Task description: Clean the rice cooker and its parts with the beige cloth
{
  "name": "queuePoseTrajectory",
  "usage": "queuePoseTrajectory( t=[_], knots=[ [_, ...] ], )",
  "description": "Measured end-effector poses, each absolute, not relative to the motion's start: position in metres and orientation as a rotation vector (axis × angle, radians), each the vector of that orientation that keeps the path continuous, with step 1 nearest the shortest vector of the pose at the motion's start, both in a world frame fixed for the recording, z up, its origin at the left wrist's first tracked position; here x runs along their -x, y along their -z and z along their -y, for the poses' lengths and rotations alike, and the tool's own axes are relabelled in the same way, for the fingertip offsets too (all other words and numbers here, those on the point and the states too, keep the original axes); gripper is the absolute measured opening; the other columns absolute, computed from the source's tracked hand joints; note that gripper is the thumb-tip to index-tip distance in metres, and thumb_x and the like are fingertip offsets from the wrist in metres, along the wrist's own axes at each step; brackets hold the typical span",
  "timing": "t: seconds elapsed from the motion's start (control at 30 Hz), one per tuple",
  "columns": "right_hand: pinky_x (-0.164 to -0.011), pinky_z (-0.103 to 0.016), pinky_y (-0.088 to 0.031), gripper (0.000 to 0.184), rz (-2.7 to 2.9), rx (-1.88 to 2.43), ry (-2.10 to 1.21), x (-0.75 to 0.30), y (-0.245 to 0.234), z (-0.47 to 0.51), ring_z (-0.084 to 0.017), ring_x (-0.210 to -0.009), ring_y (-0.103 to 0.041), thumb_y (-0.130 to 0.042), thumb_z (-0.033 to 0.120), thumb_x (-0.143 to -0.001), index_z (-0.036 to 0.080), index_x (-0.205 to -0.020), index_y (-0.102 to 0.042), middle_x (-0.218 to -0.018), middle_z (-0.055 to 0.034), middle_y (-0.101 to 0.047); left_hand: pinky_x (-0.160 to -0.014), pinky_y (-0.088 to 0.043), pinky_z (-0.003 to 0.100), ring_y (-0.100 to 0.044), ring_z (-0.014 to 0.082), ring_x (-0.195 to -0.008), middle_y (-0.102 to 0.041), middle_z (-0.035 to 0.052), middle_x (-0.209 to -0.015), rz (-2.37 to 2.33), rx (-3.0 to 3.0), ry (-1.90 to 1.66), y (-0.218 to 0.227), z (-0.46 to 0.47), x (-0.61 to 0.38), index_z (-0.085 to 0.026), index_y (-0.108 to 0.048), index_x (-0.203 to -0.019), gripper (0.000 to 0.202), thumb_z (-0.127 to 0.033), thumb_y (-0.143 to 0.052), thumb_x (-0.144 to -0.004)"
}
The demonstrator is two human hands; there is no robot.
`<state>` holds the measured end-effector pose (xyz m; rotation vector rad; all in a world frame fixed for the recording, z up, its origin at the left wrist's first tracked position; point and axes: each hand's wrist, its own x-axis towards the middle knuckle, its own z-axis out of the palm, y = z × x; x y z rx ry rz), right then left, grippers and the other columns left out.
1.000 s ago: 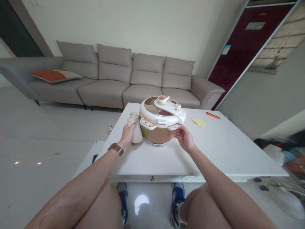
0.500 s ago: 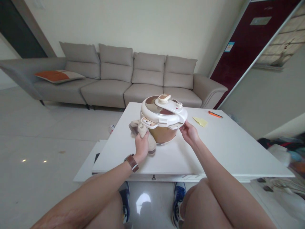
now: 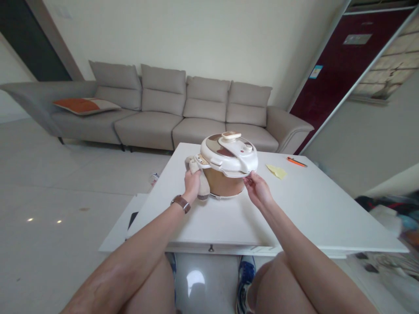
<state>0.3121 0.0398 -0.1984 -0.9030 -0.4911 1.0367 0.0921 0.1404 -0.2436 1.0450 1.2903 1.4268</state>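
Observation:
A white and gold electric pressure cooker [image 3: 225, 182] stands on the white table [image 3: 294, 209], its lid [image 3: 240, 150] seated on top. My left hand [image 3: 192, 185] is closed around a beige-grey cloth [image 3: 203, 187], which bunches up against the cooker's left side, just below the side handle [image 3: 202, 161]. At the right front, the fingers of my right hand [image 3: 258, 188] pinch the underside of the cooker's white rim. Some of those fingertips are hidden beneath it.
Right of the cooker lie a yellow paper note [image 3: 276, 171] and an orange pen-like tool [image 3: 297, 162]. A drawer knob [image 3: 211, 248] juts from the table's front. Behind stands a grey sofa [image 3: 199, 126] with an orange and white cushion [image 3: 85, 105].
The cooker has turned slightly clockwise as seen from above, its left handle moving away from me. My left hand and the cloth have moved a little farther back; my right hand keeps its hold.

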Motion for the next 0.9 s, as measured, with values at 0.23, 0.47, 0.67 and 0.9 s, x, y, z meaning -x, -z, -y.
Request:
queuePoseTrajectory(
  t=[0.23,0.47,0.67,0.9],
  knots=[
    [-0.089,-0.025,-0.059,0.023,0.533,0.914,-1.136,-0.274,0.199,-0.019,-0.017,-0.098,-0.076,-0.091,0.031,-0.074,0.021,-0.075,-0.070,-0.088,-0.0024,-0.079,-0.088,-0.056,0.038,-0.072,0.0305,-0.099,-0.078,0.0135,-0.105,-1.180,-1.084,-1.437,0.259,-0.198,-0.081,-0.013,-0.075,-0.104,0.036,-0.033,-0.066,-0.075],
    [-0.095,-0.033,-0.054,0.026,0.648,0.908,-1.226,-0.248,0.190,-0.007,-0.025,-0.122,-0.070,-0.089,0.030,-0.070,0.022,-0.087,-0.072,-0.110,-0.0060,-0.080,-0.091,-0.057,0.041,-0.073,0.0311,-0.099,-0.078,0.0120,-0.103,-1.134,-1.137,-1.420,0.265,-0.198,-0.061,-0.014,-0.074,-0.102,0.037,-0.035,-0.068,-0.072],
    [-0.086,-0.031,-0.055,0.025,0.637,0.937,-1.239,-0.241,0.194,-0.001,-0.026,-0.115,-0.074,-0.085,0.040,-0.075,0.021,-0.085,-0.074,-0.110,-0.0091,-0.081,-0.096,-0.055,0.045,-0.072,0.0337,-0.106,-0.078,0.0144,-0.112,-1.178,-1.146,-1.454,0.270,-0.178,-0.064,-0.014,-0.075,-0.105,0.038,-0.036,-0.069,-0.075],
    [-0.064,-0.024,-0.055,0.029,0.626,1.062,-1.159,-0.245,0.203,-0.012,-0.019,-0.083,-0.078,-0.087,0.044,-0.075,0.018,-0.081,-0.075,-0.095,-0.0093,-0.082,-0.104,-0.052,0.045,-0.070,0.0325,-0.116,-0.077,0.0109,-0.122,-1.256,-1.093,-1.495,0.275,-0.132,-0.082,-0.018,-0.074,-0.115,0.037,-0.031,-0.066,-0.081]
  ],
)
